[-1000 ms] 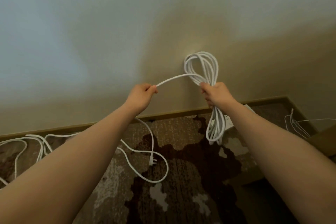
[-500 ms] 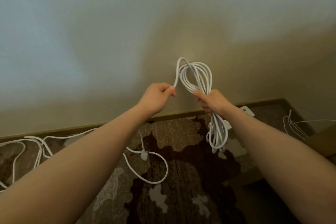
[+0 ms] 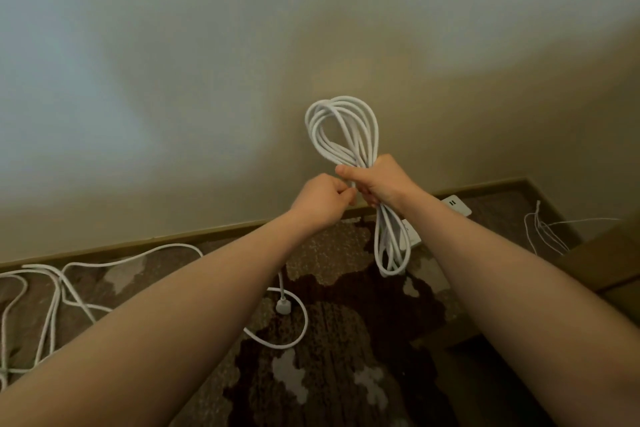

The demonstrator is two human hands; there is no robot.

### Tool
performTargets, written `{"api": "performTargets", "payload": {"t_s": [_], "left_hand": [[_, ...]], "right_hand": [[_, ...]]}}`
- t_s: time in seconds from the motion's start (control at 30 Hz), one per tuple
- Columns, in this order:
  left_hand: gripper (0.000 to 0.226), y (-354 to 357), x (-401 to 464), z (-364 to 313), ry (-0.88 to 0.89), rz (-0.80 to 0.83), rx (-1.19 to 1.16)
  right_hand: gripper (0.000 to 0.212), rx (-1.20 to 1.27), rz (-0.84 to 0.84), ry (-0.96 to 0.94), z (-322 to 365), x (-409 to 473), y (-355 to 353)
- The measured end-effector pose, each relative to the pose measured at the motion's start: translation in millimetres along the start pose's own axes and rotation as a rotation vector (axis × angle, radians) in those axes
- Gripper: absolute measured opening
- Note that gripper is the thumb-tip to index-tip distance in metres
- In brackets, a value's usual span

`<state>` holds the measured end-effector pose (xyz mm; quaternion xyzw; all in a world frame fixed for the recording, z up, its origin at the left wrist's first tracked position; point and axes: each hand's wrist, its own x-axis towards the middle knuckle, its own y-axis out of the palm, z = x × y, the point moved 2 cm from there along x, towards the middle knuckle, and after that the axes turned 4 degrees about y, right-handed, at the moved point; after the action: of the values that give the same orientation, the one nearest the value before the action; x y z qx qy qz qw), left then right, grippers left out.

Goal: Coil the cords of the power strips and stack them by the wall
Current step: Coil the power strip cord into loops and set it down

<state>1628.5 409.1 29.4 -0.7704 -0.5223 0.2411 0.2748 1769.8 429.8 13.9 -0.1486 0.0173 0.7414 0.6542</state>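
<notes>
The right hand [image 3: 379, 182] grips the coiled white cord [image 3: 341, 130] mid-bundle before the wall [image 3: 207, 80]. The left hand [image 3: 320, 199] pinches its loose strand; the power strip [image 3: 457, 204] sits half hidden behind the right forearm.

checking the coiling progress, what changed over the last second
The left hand moved right along the cord, from well apart until it touches the right hand, laying one more loop onto the coil. The slack on the carpet shortened and the plug slid closer. The right hand still grips the coil; the strip by the wall is unmoved.
</notes>
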Motion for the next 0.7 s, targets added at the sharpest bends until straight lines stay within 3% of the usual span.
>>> {"api": "performTargets", "payload": {"t_s": [0.23,0.37,0.43,0.53,0.7], "left_hand": [[0.026,-4,-20,20,0.029,0.100,-0.230],[0.025,-3,-22,20,0.079,0.098,-0.150],[0.025,3,-19,15,0.080,0.117,-0.097],[0.026,5,-18,19,0.037,0.131,-0.077],[0.029,5,-28,38,0.034,0.239,-0.134]], "right_hand": [[0.036,0.073,-0.309,0.008,6,6,-17],[0.030,0.009,-0.241,0.048,3,6,-11],[0.020,0.078,-0.164,0.071,3,6,-8],[0.022,0.225,-0.095,0.096,4,8,-6],[0.026,0.258,-0.167,0.069,4,8,-7]]}}
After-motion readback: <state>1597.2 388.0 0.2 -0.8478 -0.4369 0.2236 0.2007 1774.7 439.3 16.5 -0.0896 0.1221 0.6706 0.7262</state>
